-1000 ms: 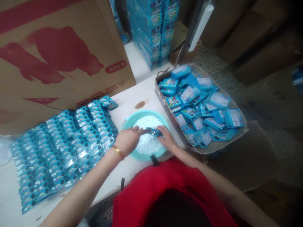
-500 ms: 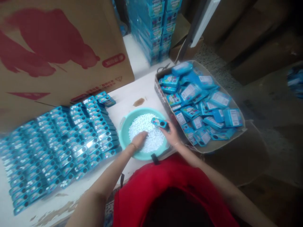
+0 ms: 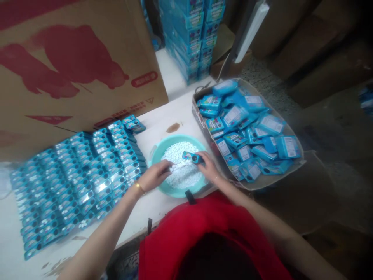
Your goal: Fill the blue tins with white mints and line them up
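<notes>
A turquoise basin [image 3: 154,155] on the white table holds many small white pieces [image 3: 186,175]. Over its right side my right hand [image 3: 209,168] grips a small blue box [image 3: 190,157], held nearly level above the pieces. My left hand [image 3: 155,175] is at the basin's left rim, fingers bent together and pointing toward the pieces; whatever they may hold is too small to make out. Left of the basin stand rows of small blue boxes [image 3: 87,175], packed closely together.
A carton tray [image 3: 204,124] of wrapped blue packs stands to the right. Behind the rows is a large cardboard box [image 3: 116,93] with red print. Stacked blue packs [image 3: 189,42] rise at the back, near a white lamp tube [image 3: 252,33].
My left hand has moved left, out of the white pieces to the basin's rim. My right hand has shifted the small blue box slightly left and down. The view has tilted a little.
</notes>
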`<state>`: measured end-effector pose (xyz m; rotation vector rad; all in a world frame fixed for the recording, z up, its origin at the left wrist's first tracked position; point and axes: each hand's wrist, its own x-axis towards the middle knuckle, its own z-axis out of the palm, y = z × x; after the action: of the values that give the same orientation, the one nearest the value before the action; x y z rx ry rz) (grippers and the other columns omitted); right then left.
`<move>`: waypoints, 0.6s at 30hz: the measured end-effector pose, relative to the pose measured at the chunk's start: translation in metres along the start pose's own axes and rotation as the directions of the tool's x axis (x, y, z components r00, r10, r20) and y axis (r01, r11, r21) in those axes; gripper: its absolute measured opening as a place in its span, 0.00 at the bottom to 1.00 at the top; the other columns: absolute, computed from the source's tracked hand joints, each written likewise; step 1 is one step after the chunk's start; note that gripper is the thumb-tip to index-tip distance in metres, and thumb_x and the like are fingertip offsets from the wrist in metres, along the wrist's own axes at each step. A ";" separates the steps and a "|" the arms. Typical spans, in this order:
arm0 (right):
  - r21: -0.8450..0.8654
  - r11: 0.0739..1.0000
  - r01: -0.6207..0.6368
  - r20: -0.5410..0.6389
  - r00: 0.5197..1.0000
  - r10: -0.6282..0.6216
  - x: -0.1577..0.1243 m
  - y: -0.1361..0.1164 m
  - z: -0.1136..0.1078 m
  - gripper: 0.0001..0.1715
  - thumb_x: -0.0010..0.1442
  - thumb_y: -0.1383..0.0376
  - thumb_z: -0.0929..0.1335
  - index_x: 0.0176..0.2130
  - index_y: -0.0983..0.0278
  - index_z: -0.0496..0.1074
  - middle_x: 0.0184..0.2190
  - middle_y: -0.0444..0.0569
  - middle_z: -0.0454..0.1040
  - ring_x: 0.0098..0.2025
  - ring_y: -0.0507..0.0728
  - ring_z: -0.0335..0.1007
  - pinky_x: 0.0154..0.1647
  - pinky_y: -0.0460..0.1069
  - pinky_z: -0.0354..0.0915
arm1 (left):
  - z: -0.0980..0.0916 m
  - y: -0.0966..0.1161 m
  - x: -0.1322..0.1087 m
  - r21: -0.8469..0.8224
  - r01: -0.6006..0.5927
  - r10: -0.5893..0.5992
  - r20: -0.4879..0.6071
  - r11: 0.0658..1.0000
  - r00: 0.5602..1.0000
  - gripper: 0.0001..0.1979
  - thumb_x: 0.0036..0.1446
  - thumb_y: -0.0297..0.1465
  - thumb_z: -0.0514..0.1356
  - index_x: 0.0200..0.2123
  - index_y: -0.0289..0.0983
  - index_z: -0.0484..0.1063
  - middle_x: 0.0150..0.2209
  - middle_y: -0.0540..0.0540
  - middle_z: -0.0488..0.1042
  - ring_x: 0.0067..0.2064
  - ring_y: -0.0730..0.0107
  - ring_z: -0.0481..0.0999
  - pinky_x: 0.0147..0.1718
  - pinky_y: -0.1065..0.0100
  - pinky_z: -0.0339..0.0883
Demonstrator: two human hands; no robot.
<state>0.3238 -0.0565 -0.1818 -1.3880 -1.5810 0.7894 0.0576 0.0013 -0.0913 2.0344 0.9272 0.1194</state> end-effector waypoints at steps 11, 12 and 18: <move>-0.059 0.993 0.105 0.057 0.993 -0.102 -0.006 0.000 0.022 0.26 0.54 0.73 0.63 0.52 0.58 0.65 0.48 0.52 0.70 0.54 0.60 0.64 0.65 0.63 0.50 | -0.011 0.092 0.029 0.596 0.115 -0.176 0.046 0.795 0.983 0.12 0.61 0.23 0.46 0.40 0.36 0.68 0.33 0.42 0.69 0.35 0.62 0.70 0.34 0.64 0.63; -0.055 0.993 0.103 0.057 0.993 -0.100 -0.006 0.001 0.022 0.25 0.55 0.72 0.63 0.52 0.58 0.65 0.48 0.52 0.70 0.54 0.60 0.64 0.65 0.63 0.50 | -0.010 0.097 0.028 0.580 0.105 -0.159 0.042 0.808 0.986 0.13 0.61 0.22 0.46 0.38 0.36 0.69 0.33 0.42 0.69 0.35 0.61 0.70 0.34 0.63 0.63; -0.034 0.999 0.006 0.000 1.000 -0.006 -0.009 0.007 0.013 0.23 0.56 0.70 0.64 0.52 0.58 0.65 0.48 0.52 0.69 0.53 0.61 0.65 0.61 0.62 0.56 | -0.012 0.040 0.031 0.574 0.182 -0.149 -0.105 0.798 0.983 0.14 0.62 0.26 0.46 0.46 0.39 0.68 0.37 0.42 0.68 0.40 0.58 0.69 0.40 0.59 0.62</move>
<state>0.3149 -0.0627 -0.1956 -1.4064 -1.6050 0.7623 0.0980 0.0161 -0.0614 2.5012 1.2901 -0.2403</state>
